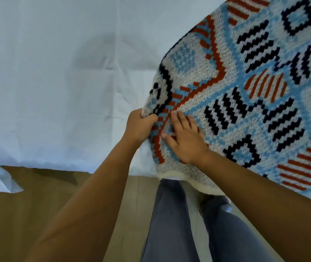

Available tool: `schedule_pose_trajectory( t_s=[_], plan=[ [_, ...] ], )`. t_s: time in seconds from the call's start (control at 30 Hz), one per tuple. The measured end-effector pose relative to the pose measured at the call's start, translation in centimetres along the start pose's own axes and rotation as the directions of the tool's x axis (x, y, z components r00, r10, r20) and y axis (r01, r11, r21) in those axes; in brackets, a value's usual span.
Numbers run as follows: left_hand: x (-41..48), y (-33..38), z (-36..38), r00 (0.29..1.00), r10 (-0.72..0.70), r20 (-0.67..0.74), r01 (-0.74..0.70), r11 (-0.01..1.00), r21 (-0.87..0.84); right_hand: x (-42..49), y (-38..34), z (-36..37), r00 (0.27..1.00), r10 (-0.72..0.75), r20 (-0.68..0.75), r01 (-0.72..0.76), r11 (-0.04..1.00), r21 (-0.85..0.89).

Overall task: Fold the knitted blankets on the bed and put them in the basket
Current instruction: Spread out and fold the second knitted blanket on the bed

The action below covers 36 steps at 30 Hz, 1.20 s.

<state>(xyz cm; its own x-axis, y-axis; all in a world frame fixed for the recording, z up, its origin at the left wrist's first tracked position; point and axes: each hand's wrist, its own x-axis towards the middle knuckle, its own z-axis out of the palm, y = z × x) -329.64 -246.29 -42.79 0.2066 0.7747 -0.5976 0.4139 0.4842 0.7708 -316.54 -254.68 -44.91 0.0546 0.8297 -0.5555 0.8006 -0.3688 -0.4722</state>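
The left grip (140,127) is clutching the edge of the patterned knitted blanket (245,103); the right grip (186,142) is pressing flat on it, fingers spread, above the white-sheeted bed (56,72).

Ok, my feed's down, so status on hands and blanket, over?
Left hand grips knitted blanket by its edge. Right hand flat on it. Blanket at near edge of bed. Basket not in view.

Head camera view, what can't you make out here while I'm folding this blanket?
- Basket: nowhere in the head view.
- Knitted blanket: cut off by the top and right edges, so its full size is unknown; its lower right part is blurred.
- Left hand: fingertips hidden by the blanket edge it grips.
- Bed: the part under the blanket is covered.
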Motion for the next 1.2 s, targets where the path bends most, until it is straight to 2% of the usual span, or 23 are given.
schedule_pose_trajectory(
  t_s=[0.07,0.17,0.2,0.23,0.27,0.33,0.43,0.5,0.53,0.6,0.63,0.7,0.73,0.77,0.83,0.87,0.93,1.0,1.1,1.2],
  plan=[
    [-0.8,0.1,-0.7,0.993,0.007,0.118,-0.017,0.997,0.081,-0.1,-0.4,0.1,1.0,-0.016,-0.004,0.016,1.0,0.005],
    [-2.2,-0.4,-2.4,0.957,-0.068,0.283,0.033,0.991,0.126,-0.1,-1.1,0.6,1.0,0.001,-0.009,-0.002,1.0,-0.029],
    [-2.5,-0.5,-3.2,0.935,-0.105,0.338,0.036,0.978,0.205,-0.1,-1.4,0.8,1.0,0.007,-0.02,-0.008,0.999,-0.046],
    [-2.8,-0.5,-4.1,0.912,-0.154,0.381,0.008,0.934,0.358,-0.1,-1.6,1.0,0.999,0.008,-0.033,-0.01,0.998,-0.058],
    [-2.8,-0.5,-5.2,0.9,-0.197,0.389,-0.044,0.847,0.53,-0.1,-1.9,1.2,0.999,-0.002,-0.045,-0.001,0.998,-0.067],
    [-2.4,-0.8,-8.0,0.941,-0.164,0.295,-0.119,0.655,0.746,0.1,-2.6,1.7,0.998,-0.039,-0.057,0.035,0.997,-0.069],
    [-1.7,-2.0,-10.4,0.994,-0.009,0.106,-0.084,0.547,0.833,0.8,-3.7,2.5,0.996,-0.083,-0.025,0.079,0.988,-0.13],
    [-2.0,-3.6,-9.9,0.997,-0.017,0.07,-0.054,0.468,0.882,1.1,-4.1,3.1,0.997,-0.074,0.026,0.078,0.974,-0.212],
    [-2.3,-4.6,-9.3,0.997,-0.038,0.064,-0.039,0.461,0.887,1.2,-4.1,3.4,0.997,-0.067,0.042,0.075,0.968,-0.239],
    [-2.9,-5.8,-8.5,0.998,-0.056,0.033,0.0,0.515,0.857,1.3,-3.8,3.4,0.996,-0.068,0.056,0.081,0.961,-0.266],
    [-3.1,-6.4,-8.5,0.997,-0.079,0.022,0.03,0.594,0.804,1.3,-3.6,3.2,0.995,-0.079,0.063,0.093,0.957,-0.275],
    [-3.3,-6.7,-8.8,0.979,-0.188,0.075,0.129,0.864,0.487,1.1,-3.0,2.7,0.991,-0.102,0.083,0.122,0.948,-0.293],
    [-3.6,-6.5,-9.0,0.954,-0.258,0.155,0.202,0.931,0.304,0.9,-2.6,2.5,0.989,-0.116,0.092,0.139,0.941,-0.309],
    [-3.9,-6.2,-9.1,0.916,-0.311,0.252,0.26,0.941,0.217,0.6,-2.1,2.3,0.986,-0.131,0.102,0.158,0.931,-0.329],
    [-4.5,-5.9,-9.0,0.838,-0.395,0.378,0.265,0.898,0.35,-0.2,-1.0,1.8,0.982,-0.148,0.114,0.179,0.918,-0.354],
    [-4.8,-5.9,-8.8,0.818,-0.422,0.391,0.24,0.868,0.435,-0.6,-0.5,1.7,0.982,-0.146,0.12,0.181,0.915,-0.362],
    [-5.1,-5.9,-8.5,0.849,-0.428,0.309,0.226,0.823,0.521,-1.1,-0.2,1.6,0.981,-0.132,0.142,0.177,0.904,-0.388],
    [-5.2,-6.0,-8.8,0.901,-0.402,0.16,0.225,0.751,0.621,-1.2,-0.8,1.8,0.983,-0.113,0.145,0.161,0.908,-0.387],
    [-6.0,-6.1,-10.1,0.935,-0.339,-0.101,0.267,0.489,0.83,-1.3,-2.5,2.7,0.982,-0.123,0.14,0.166,0.921,-0.353],
    [-7.0,-7.2,-11.3,0.905,-0.305,-0.295,0.375,0.251,0.892,-1.3,-3.7,4.0,0.979,-0.134,0.153,0.182,0.911,-0.371]
  ],
)
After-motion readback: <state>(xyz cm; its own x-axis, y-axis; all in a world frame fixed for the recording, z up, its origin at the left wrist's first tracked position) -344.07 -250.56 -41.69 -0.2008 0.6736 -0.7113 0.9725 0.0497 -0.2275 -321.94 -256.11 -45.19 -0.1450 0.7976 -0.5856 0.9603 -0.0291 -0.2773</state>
